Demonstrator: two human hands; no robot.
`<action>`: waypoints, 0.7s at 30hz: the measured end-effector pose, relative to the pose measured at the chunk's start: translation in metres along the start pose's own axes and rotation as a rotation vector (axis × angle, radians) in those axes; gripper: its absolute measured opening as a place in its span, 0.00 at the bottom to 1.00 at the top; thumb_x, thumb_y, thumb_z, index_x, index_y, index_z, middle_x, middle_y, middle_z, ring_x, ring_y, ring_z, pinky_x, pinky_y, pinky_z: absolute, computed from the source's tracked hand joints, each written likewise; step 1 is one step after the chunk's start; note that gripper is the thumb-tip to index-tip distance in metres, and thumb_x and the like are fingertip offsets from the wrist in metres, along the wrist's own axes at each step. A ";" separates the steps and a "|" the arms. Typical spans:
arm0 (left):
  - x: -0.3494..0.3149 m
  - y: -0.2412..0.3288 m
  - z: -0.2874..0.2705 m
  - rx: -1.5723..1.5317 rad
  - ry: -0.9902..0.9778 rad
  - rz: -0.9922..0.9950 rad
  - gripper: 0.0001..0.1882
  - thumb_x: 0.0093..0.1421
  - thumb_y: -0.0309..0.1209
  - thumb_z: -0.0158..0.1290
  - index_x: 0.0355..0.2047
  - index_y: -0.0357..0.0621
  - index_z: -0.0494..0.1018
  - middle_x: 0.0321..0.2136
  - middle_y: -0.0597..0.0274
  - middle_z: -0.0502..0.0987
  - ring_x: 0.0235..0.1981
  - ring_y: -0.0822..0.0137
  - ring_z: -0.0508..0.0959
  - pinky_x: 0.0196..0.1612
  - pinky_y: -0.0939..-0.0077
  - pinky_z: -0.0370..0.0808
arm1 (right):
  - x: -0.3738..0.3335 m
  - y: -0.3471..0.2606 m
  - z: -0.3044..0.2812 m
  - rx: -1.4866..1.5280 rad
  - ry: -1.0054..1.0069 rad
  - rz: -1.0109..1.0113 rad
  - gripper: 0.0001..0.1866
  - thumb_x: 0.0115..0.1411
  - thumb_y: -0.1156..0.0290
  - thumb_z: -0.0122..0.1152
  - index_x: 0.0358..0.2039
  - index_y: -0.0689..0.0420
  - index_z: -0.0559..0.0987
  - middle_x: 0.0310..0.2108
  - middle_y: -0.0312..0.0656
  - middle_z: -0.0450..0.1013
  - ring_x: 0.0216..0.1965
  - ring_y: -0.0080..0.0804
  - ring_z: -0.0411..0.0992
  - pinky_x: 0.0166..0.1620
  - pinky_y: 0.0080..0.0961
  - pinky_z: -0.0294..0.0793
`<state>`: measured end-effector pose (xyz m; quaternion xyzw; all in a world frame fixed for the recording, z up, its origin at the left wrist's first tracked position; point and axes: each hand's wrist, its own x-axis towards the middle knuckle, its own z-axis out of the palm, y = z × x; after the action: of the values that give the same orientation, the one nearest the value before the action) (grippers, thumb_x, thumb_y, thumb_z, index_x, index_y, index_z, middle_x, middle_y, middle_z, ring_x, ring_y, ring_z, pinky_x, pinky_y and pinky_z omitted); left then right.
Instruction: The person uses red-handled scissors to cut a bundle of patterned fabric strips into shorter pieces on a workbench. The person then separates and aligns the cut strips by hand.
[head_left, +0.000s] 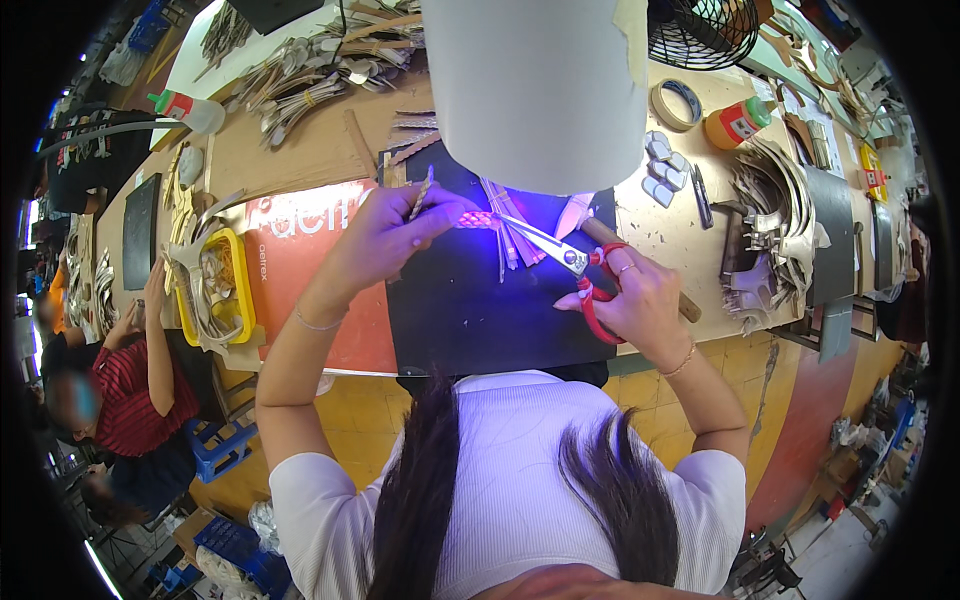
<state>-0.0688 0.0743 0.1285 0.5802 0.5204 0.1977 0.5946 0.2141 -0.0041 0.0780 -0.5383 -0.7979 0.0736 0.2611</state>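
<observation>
Head camera view: a person's left hand (388,232) pinches a woven strip (474,220) between thumb and fingers, its free end lit pink and purple over a black mat (450,315) on the table (690,255). The right hand (642,300) has its fingers curled through and around the red handles of a pair of scissors (572,260), the blade tips at the strip's right end; whether they touch it cannot be told. Loose narrow strips (518,248) lie on the mat beneath the blades. A large white cylinder (538,90) looms just beyond the hands. To the left are a red sheet (325,300) and a yellow tray (249,300); to the far right of the cylinder, a tape roll (661,110) sits near an orange bottle (728,128) with a green cap.
</observation>
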 end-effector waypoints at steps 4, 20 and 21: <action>-0.001 0.004 0.004 -0.016 0.019 0.043 0.10 0.62 0.34 0.51 0.40 0.45 0.78 0.14 0.76 0.61 0.13 0.85 0.58 0.15 0.87 0.54 | -0.008 -0.004 0.002 0.375 -0.260 0.241 0.31 0.35 0.46 0.76 0.23 0.59 0.71 0.16 0.32 0.67 0.15 0.20 0.67 0.18 0.18 0.65; -0.005 0.010 0.003 0.020 0.016 0.180 0.08 0.61 0.30 0.52 0.38 0.40 0.78 0.19 0.74 0.62 0.20 0.82 0.61 0.22 0.84 0.57 | -0.018 0.004 0.009 1.912 -0.262 0.835 0.51 0.42 0.17 0.31 0.34 0.59 0.66 0.24 0.36 0.61 0.22 0.27 0.62 0.24 0.19 0.61; -0.005 0.009 0.004 0.038 0.016 0.195 0.08 0.61 0.30 0.53 0.38 0.40 0.78 0.19 0.74 0.62 0.20 0.82 0.62 0.22 0.84 0.57 | -0.018 0.004 0.009 1.734 -0.340 0.683 0.50 0.43 0.18 0.33 0.34 0.59 0.67 0.23 0.36 0.60 0.22 0.26 0.62 0.24 0.18 0.61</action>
<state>-0.0636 0.0708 0.1379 0.6374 0.4700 0.2495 0.5573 0.2179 -0.0169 0.0623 -0.3430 -0.2918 0.7908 0.4146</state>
